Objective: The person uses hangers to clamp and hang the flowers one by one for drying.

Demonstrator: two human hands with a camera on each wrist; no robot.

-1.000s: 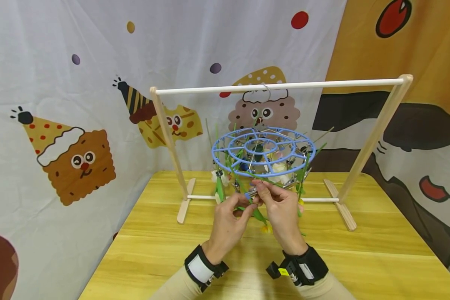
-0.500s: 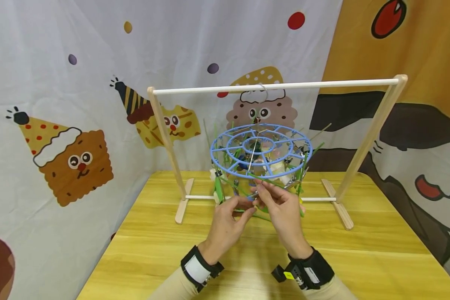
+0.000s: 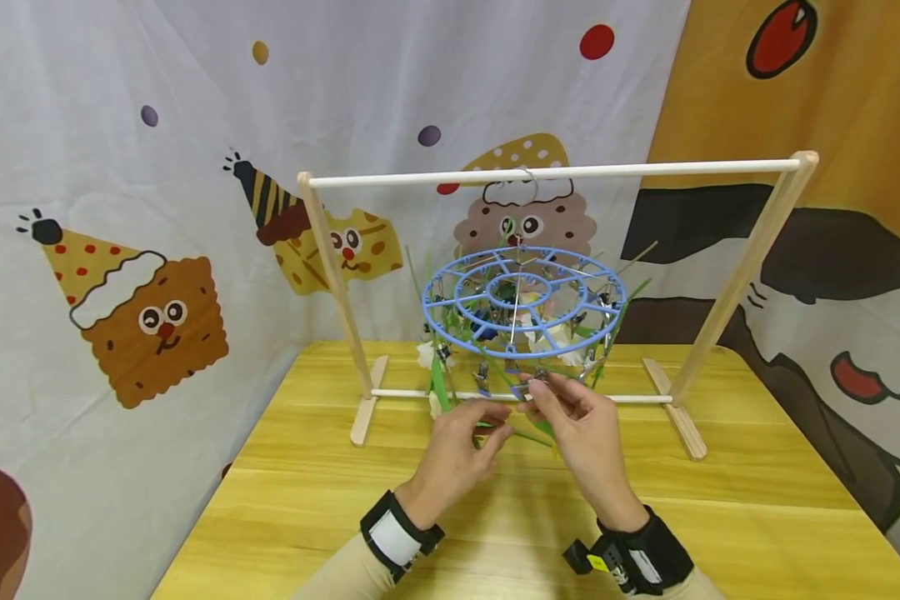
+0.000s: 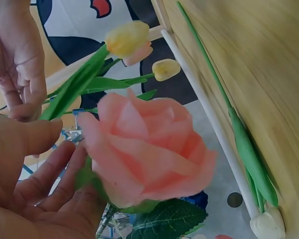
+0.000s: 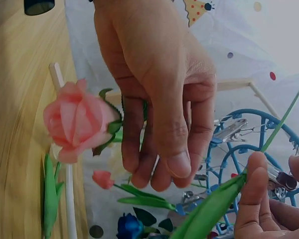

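In the head view my left hand point(image 3: 453, 454) hovers below the blue round hanger point(image 3: 440, 335), thumb and forefinger apart and nothing visible between them. My right hand point(image 3: 581, 437) pinches a metal clip point(image 3: 525, 389) at the hanger's near rim. The right wrist view shows a green flower stem point(image 5: 276, 127) and leaf point(image 5: 212, 206) passing the right hand's fingertips. A pink artificial rose point(image 4: 149, 149) hangs beside the left hand in the left wrist view and partly covers its fingers. Yellow tulips point(image 4: 128, 39) appear near the right hand there.
A wooden rack with a white top bar point(image 3: 420, 177) stands on the wooden table point(image 3: 292, 492) and carries the hanger. More clips point(image 3: 482, 379) dangle from the rings. A white tulip point(image 4: 268, 225) hangs at the left. A printed cloth point(image 3: 157, 150) covers the wall behind.
My hands have moved apart: the right shifted right and slightly down, leaving a gap to the left hand. The hanger has turned slightly, with its near strut moving to the right.
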